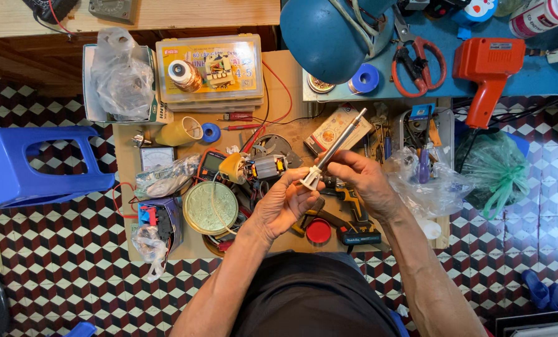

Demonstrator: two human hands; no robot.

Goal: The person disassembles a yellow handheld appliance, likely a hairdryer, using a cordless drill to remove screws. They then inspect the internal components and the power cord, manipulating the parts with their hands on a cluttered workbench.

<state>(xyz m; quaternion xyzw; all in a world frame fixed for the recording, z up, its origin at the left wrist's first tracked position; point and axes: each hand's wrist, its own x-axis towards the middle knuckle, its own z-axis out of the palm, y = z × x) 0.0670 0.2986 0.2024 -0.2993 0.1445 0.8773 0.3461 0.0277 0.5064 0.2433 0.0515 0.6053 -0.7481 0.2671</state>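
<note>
Both my hands hold a slim silver tube tool (340,143) with a white flared base, tilted up to the right over a low wooden table (124,163). My left hand (285,203) pinches the white base from below. My right hand (359,176) grips the tube just above that base. Right of a yellow part (232,167), a small motor armature (265,167) lies on the table just left of my hands. A cordless drill (354,215) and a red lid (318,231) lie under them.
A round brass tin (210,208), a multimeter (211,163), a clear parts box (210,67), plastic bags (122,73) and a blue stool (29,163) crowd the left. At the back stand a blue lamp shade (326,34), red scissors (419,59) and an orange heat gun (488,72). The floor is chequered tile (60,249).
</note>
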